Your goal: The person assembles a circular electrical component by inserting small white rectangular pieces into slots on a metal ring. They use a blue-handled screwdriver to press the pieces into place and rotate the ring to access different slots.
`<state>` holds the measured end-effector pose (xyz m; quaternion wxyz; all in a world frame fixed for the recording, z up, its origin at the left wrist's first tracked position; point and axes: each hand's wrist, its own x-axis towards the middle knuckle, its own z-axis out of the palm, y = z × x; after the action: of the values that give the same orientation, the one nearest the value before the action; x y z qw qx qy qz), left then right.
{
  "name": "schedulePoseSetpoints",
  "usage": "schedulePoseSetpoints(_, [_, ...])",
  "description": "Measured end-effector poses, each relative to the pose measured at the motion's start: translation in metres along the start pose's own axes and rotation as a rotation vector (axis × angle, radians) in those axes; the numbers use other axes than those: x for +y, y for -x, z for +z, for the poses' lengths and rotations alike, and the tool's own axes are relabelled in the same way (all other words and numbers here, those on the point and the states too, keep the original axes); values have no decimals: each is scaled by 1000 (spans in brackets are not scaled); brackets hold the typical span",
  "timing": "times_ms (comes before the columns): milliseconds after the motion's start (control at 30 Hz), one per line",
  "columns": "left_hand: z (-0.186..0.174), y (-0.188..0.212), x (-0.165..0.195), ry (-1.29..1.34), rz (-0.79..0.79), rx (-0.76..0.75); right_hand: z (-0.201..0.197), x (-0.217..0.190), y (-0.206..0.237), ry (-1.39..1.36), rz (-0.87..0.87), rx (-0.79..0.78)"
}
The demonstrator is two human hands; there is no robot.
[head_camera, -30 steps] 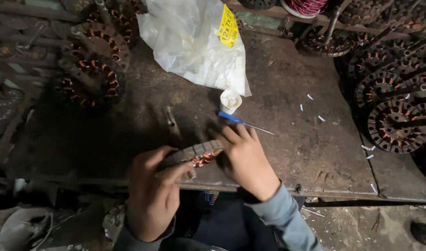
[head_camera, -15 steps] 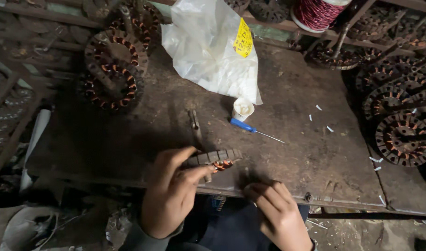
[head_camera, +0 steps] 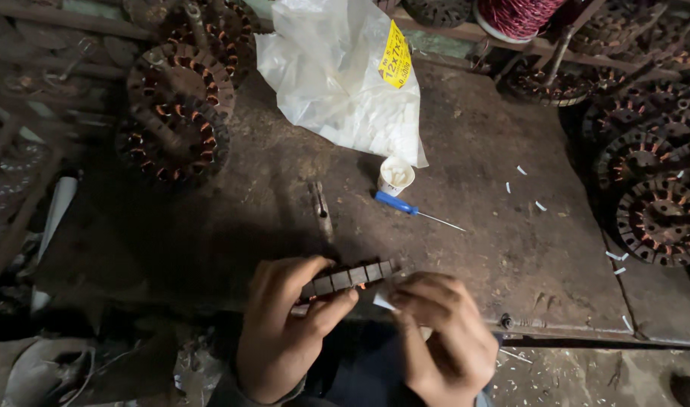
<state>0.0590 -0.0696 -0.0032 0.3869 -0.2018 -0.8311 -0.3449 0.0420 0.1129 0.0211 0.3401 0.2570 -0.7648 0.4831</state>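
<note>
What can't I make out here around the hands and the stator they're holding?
Head view only:
- Stator: underside hidden by left hand, windings lost in shadow.
- White slip: mostly covered by right hand fingers.
- Plastic bag: contents blurred by film.
- Red wire spool: cut off by top edge.

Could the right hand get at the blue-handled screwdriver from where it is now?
Probably yes. The screwdriver lies on bare bench just beyond the right hand with nothing between, but its fingers pinch a white slip against the slotted core.
</note>
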Motion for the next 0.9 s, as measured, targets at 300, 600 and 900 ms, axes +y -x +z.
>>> schedulePoseSetpoints(300, [1,6,-8,43,-24,-31,0,4,-15,85,-381,-216])
schedulePoseSetpoints(600, [-20,-21,-15,382,-237,-252,1,22,7,-145,-97,-119])
schedulePoseSetpoints(900, [-16,-29,-12,444,-235,-214,15,6,23,-122,80,51])
